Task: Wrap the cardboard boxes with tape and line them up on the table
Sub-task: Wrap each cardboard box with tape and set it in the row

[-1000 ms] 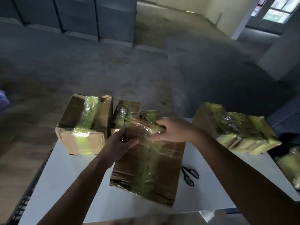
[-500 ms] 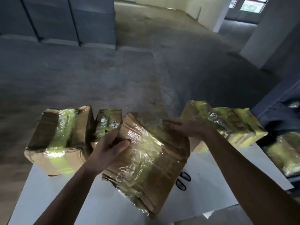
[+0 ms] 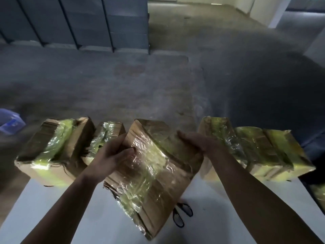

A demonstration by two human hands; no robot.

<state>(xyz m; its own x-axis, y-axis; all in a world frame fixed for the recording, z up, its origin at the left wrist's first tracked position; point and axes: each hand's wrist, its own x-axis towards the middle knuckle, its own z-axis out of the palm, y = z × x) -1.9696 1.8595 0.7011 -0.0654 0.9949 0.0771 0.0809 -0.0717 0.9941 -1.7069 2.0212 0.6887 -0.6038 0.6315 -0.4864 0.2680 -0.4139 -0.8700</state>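
Note:
A cardboard box [image 3: 154, 171] wrapped in shiny clear-yellow tape is lifted and tilted above the white table [image 3: 52, 213]. My left hand [image 3: 110, 155] grips its left edge, thumb on the taped top. My right hand [image 3: 195, 140] lies flat against its far right side with straight fingers. To the left stand two taped boxes: a big one [image 3: 52, 148] and a smaller one [image 3: 107, 132]. On the right lies another heavily taped box [image 3: 260, 148].
Black-handled scissors [image 3: 182, 215] lie on the table under the lifted box's right corner. A further taped package [image 3: 319, 194] shows at the right edge. Beyond the table is bare concrete floor, with grey stacked panels [image 3: 88, 23] at the back left.
The box has been raised off the table and turned, its near end tipping down toward me. My right hand slid from the top to the far right side.

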